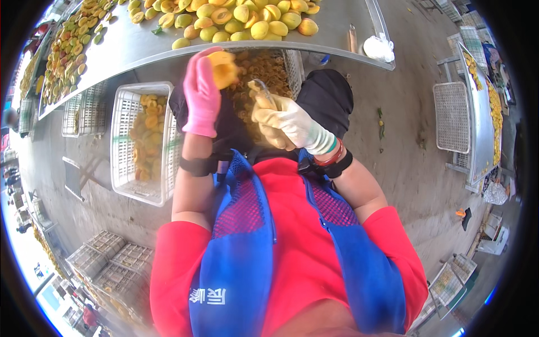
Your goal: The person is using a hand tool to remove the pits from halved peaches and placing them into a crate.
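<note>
My left hand (202, 94), in a pink glove, holds a halved yellow peach (224, 69) that is blurred and has a hollow at its middle. My right hand (290, 122), in a white glove with a yellowed palm, grips a pitting tool (264, 96) with a curved metal tip. Something brownish, perhaps a pit, is at that tip. Between my knees a white plastic crate (294, 67) holds many brown pits and scraps (265, 67), partly under the table. Whole and cut yellow peaches (240, 23) lie heaped on the metal table (324, 38) above my hands.
At my left stands a white crate (120, 139) with peach halves (147, 135). A wooden-handled tool (352, 38) and a white plastic bag (378, 47) lie near the table's right corner. Stacked crates (113, 261) stand behind at left. Another fruit-covered table (480, 139) is at right.
</note>
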A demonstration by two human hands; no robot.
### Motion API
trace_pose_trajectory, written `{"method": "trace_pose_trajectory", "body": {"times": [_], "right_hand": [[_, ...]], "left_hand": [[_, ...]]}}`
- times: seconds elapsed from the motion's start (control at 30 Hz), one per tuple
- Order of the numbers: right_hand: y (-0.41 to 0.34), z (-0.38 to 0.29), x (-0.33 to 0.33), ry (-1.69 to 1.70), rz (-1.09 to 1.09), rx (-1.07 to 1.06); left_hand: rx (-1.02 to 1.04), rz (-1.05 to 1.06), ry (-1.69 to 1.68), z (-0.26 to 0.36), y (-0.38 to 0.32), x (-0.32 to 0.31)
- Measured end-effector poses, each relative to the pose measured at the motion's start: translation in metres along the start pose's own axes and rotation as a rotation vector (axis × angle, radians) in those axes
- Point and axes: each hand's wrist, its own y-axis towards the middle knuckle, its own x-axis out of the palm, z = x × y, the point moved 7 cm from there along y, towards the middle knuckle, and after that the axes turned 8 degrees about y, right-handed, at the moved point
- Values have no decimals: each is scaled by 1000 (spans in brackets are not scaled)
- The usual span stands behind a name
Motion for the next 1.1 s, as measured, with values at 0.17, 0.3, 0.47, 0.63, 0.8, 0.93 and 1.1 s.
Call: {"method": "trace_pose_trajectory", "body": {"times": [0.17, 0.3, 0.47, 0.63, 0.8, 0.93, 1.1], "right_hand": [[-2, -7, -43, -364, 350, -293], [0, -2, -49, -498, 466, -181], [2, 3, -54, -461, 517, -179], [-12, 6, -57, -549, 572, -140], [-17, 16, -72, -410, 561, -167], [-14, 17, -77, -377, 567, -175], [-12, 8, -64, -492, 578, -153]], "left_hand": [[-219, 321, 1098, -18, 1, -112], [-347, 255, 1410, -37, 12, -145], [-196, 6, 1337, -73, 70, -103], [-356, -256, 1396, -116, 121, -63], [-572, -510, 1378, -142, 138, -44], [-384, -428, 1064, -137, 136, -37], [-308, -306, 37, -110, 105, -8]]}}
